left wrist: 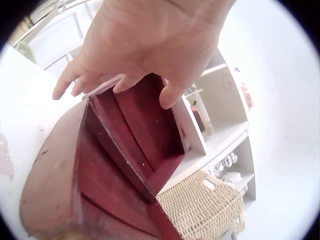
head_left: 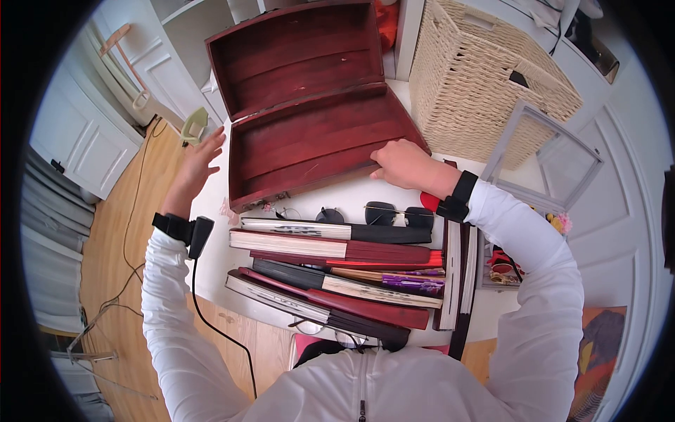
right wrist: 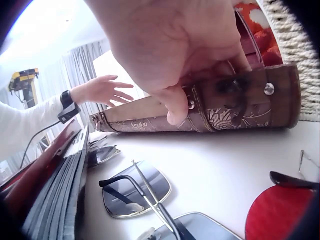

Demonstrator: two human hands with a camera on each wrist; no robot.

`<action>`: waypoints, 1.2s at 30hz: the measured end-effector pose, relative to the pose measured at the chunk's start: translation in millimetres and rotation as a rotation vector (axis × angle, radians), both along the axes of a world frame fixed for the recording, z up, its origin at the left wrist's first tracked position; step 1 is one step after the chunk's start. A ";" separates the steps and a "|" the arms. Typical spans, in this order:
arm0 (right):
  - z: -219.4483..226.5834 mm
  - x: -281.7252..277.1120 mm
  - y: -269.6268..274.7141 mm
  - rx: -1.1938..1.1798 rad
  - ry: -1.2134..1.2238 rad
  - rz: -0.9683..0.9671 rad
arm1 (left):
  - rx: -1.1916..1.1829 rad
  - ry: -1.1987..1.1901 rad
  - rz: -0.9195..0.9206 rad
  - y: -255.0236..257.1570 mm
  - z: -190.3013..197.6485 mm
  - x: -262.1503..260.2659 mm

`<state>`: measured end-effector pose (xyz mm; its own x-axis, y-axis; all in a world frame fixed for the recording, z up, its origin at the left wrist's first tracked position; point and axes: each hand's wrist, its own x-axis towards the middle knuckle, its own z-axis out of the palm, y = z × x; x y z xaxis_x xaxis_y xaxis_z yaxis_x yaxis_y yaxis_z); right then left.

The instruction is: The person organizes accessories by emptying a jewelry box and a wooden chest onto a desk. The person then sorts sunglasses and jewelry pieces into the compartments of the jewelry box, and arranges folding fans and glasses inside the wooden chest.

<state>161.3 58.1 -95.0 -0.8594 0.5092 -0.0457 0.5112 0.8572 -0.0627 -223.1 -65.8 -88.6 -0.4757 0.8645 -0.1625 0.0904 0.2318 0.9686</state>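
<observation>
A dark red wooden chest [head_left: 302, 151] stands on the white table with its lid [head_left: 295, 60] tipped back and its inside bare. My right hand [head_left: 411, 165] grips the chest's front wall near the right corner. In the right wrist view the thumb [right wrist: 175, 106] lies against the outer face, while the fingers go over the rim and are partly hidden. My left hand [head_left: 193, 176] is held beside the chest's left end, fingers spread and holding nothing. Between the chest and a row of folded hand fans [head_left: 337, 250] lie sunglasses [head_left: 380, 213].
More folded fans [head_left: 452, 274] lie crosswise at the right. A woven basket [head_left: 478, 77] stands behind the chest's right side. A clear-lidded case [head_left: 548, 158] is open at the right, holding small items. Red-lensed glasses [right wrist: 275, 212] lie near my right wrist. A cable [head_left: 221, 327] hangs from my left wrist.
</observation>
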 end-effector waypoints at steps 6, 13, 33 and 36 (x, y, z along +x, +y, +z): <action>-3.4 -0.4 -8.8 0.012 -0.005 -0.024 | -0.069 0.949 -0.384 -54.2 4.6 75.7; 6.4 20.4 0.3 -0.204 0.149 0.031 | -0.153 0.712 -0.323 -63.6 -3.5 75.4; 26.4 194.8 -219.5 -0.398 -0.122 -0.547 | -0.019 1.168 -0.527 -51.9 28.2 135.5; 3.5 183.3 -229.9 -0.287 -0.037 -0.656 | 0.027 1.133 -0.546 -41.7 12.3 125.3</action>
